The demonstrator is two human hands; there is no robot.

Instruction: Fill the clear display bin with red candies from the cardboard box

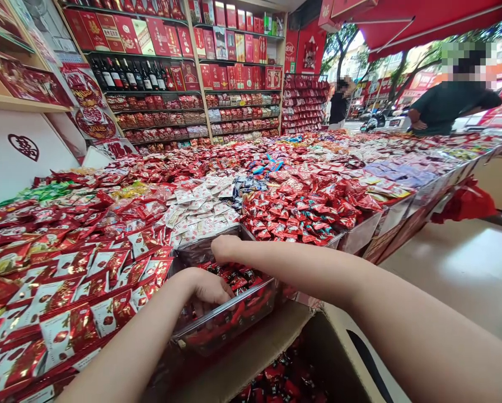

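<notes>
The left hand (pixel 211 290) and right hand (pixel 226 248) curled inside a clear, rectangular plastic bin (pixel 239 314), grip indiscernible; glossy, crinkled red-and-black wrapped candies (pixel 247 277) lay beneath.

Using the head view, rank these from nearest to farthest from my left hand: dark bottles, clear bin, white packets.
1. Clear bin: nearest; the left hand is inside it.
2. White packets: heaped just beyond the bin's far side.
3. Dark bottles: farthest, standing in the background at upper left.
</notes>
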